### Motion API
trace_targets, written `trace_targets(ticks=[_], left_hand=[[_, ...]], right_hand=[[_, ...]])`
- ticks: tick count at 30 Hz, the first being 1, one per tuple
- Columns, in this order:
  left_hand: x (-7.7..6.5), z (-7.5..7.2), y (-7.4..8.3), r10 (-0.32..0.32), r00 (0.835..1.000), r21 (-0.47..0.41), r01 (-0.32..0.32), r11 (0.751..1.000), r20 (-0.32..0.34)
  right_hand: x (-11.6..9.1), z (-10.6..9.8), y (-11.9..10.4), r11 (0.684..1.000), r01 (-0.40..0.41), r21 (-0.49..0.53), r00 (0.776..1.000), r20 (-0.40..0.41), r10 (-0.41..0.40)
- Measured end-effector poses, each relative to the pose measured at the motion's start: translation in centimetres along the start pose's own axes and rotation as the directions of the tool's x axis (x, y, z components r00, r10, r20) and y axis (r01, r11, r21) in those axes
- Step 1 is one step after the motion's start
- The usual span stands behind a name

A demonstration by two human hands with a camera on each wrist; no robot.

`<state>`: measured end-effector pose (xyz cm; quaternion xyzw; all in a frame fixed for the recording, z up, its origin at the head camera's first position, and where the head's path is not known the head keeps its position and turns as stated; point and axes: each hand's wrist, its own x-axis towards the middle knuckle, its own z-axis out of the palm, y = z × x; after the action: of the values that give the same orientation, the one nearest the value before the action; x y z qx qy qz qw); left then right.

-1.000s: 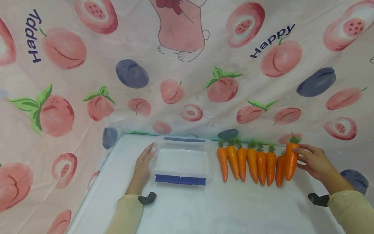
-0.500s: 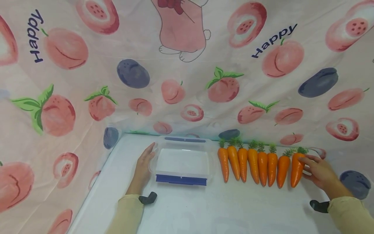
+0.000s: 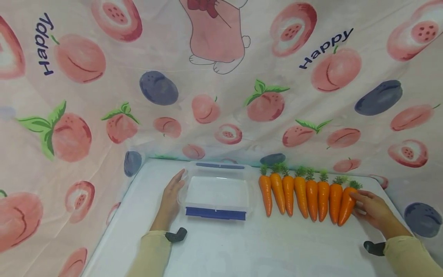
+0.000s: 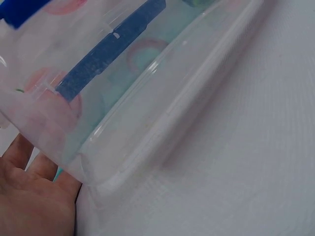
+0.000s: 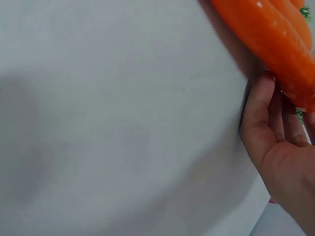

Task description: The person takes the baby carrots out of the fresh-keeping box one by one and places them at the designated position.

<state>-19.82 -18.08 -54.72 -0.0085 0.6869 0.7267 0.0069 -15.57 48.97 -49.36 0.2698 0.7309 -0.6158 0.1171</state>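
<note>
A clear plastic container [image 3: 216,192] with blue latch flaps sits on the white table. My left hand [image 3: 170,196] rests against its left side with the fingers fairly straight; the left wrist view has this hand [image 4: 37,196] beside the clear wall. Right of the container, several orange carrots [image 3: 300,197] with green tops lie side by side in a row. At the row's right end, my right hand [image 3: 372,207] holds the last carrot [image 3: 347,206], which slants with its tip to the left. In the right wrist view, thumb and fingers [image 5: 263,93] are at the carrot's upper end [image 5: 275,44].
Behind and beside the table [image 3: 277,246] hangs a pink cloth [image 3: 221,92] printed with peaches, plums and a rabbit figure. The carrots' green tops lie close to the table's back edge. Black camera mounts [image 3: 176,234] are on both wrists.
My right hand has lowered the last carrot onto the table and moved it left against its neighbour, where it now slants. The left hand and the container stay in place.
</note>
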Motion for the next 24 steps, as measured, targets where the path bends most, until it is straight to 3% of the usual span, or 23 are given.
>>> trace_targets(ticks=[9,16,24], left_hand=[[0.07,0.19,-0.04,0.018,1.000,-0.025,-0.018,1.000,0.006],[0.01,0.18,-0.05,0.029,1.000,-0.050,-0.028,0.998,0.007],[-0.03,-0.01,-0.02,0.036,0.999,0.058,-0.036,0.998,-0.001]], right_hand=[[0.17,0.28,0.59,0.992,0.039,-0.124,0.999,-0.003,-0.040],[0.13,0.61,0.93,0.996,0.036,-0.085,0.999,0.007,-0.036],[-0.01,0.22,0.88,0.988,-0.011,-0.157,1.000,0.011,0.013]])
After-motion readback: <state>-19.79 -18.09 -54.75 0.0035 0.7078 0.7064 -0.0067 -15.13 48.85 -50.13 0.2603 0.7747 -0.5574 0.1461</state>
